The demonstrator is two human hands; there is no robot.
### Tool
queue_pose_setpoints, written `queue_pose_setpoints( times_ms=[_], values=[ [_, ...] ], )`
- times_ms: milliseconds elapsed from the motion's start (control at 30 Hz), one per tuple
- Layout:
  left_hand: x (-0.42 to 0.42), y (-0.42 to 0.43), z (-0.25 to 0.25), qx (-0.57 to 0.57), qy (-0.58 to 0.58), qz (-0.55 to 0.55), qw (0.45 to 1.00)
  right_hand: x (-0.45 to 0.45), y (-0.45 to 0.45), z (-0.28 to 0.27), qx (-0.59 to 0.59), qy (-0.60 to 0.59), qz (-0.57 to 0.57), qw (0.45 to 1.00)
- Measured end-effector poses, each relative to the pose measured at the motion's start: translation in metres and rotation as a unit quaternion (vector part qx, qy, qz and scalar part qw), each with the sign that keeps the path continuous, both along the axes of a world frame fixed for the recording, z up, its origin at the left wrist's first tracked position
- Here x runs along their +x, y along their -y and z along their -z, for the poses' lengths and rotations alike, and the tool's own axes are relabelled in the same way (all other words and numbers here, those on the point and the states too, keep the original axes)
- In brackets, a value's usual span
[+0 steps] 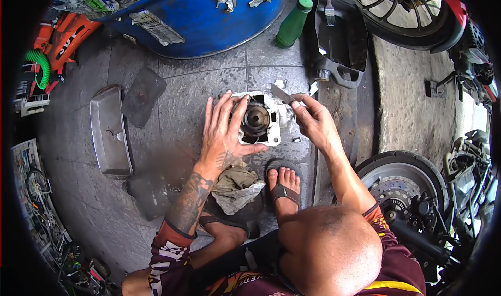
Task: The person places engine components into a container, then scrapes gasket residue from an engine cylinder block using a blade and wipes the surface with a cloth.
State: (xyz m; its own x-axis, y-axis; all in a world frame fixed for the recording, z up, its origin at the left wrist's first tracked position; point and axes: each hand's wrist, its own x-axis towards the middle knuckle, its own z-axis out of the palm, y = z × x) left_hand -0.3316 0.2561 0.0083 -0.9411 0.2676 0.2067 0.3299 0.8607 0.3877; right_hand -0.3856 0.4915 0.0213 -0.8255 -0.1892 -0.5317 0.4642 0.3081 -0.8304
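A light metal engine cylinder block (272, 133) with a dark round bore lies on the tiled floor in front of me. My left hand (223, 126) grips its left side, fingers spread over the upper edge and thumb along the lower edge. In my right hand (316, 119), a flat metal scraper blade (282, 93) is pinched between thumb and fingers, pointing up-left over the block's upper right corner. Its handle end is hidden in the hand. Near the block's lower right lies a small metal pin (297, 139). A crumpled rag (235, 188) sits below my left hand.
A blue drum (209, 30) stands ahead, with a green bottle (295, 22) and a cut-open black container (339, 45) holding a brush (329, 9) to its right. At left is a metal tray (110, 134). Motorcycle wheels (404, 184) line the right side.
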Motion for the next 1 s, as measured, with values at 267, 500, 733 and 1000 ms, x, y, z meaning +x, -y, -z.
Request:
queue_pose_setpoints(
  times_ms=[267,500,733,1000],
  values=[
    [-0.021,0.032,-0.011,-0.014,0.054,0.1,0.993,0.018,0.003,0.004,-0.159,0.034,-0.003,0.987],
    [-0.033,-0.002,-0.023,0.03,0.106,-0.043,0.993,0.018,0.009,0.024,-0.147,0.081,-0.035,0.985],
    [-0.065,-0.001,-0.011,0.096,0.186,0.015,0.978,0.006,0.004,0.022,-0.153,0.112,-0.072,0.979],
    [-0.07,0.007,-0.018,0.1,0.236,0.069,0.964,0.023,0.006,0.024,-0.152,0.119,0.011,0.981]
  ],
)
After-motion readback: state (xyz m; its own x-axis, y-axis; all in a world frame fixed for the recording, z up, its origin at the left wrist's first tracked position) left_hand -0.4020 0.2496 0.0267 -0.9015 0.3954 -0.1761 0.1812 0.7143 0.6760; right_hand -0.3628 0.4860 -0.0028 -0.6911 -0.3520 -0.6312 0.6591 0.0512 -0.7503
